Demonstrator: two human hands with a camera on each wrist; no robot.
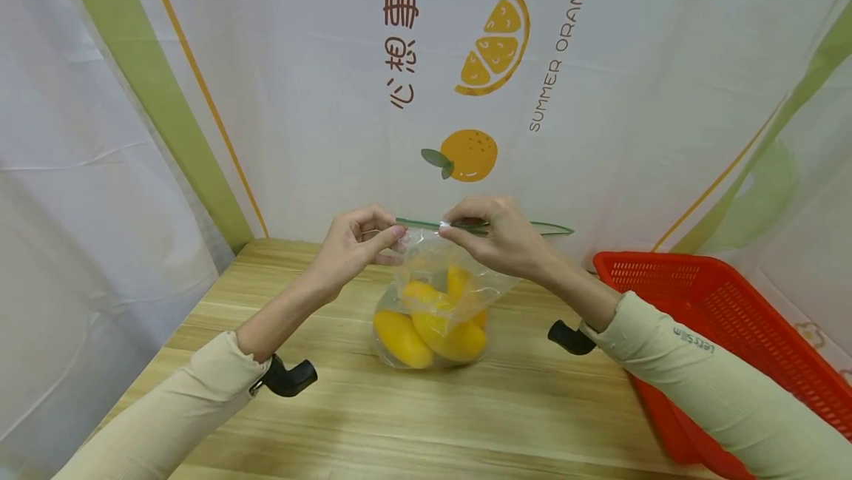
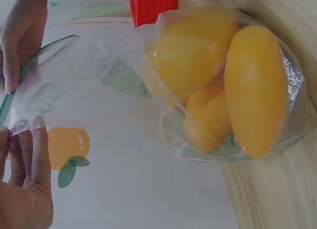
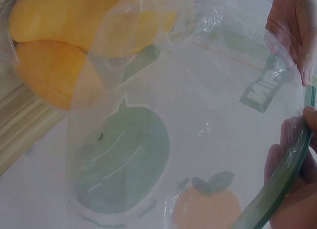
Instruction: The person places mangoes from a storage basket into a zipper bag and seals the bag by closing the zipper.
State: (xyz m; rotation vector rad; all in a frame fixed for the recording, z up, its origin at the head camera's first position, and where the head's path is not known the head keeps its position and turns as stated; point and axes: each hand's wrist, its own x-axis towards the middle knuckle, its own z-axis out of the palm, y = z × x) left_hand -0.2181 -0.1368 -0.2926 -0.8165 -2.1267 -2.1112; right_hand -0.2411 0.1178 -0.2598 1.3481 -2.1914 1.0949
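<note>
A clear zip bag (image 1: 426,243) stands on the wooden table with several yellow mangoes (image 1: 399,338) in its lower part. Along its top runs a green zip strip (image 1: 416,222), which carries a small white slider (image 1: 444,226). My left hand (image 1: 356,247) pinches the bag's top left corner between thumb and forefinger. With thumb and forefinger, my right hand (image 1: 495,232) pinches the slider, a short way right of that corner. Right of the slider, the strip's two edges stand apart. In the left wrist view, the mangoes (image 2: 255,90) press against the film.
A red plastic basket (image 1: 665,262) stands at the table's right edge, partly under my right forearm. Behind the table (image 1: 319,413) hangs a white curtain (image 1: 319,95) with orange prints. Black wrist cameras (image 1: 289,378) jut from both sleeves.
</note>
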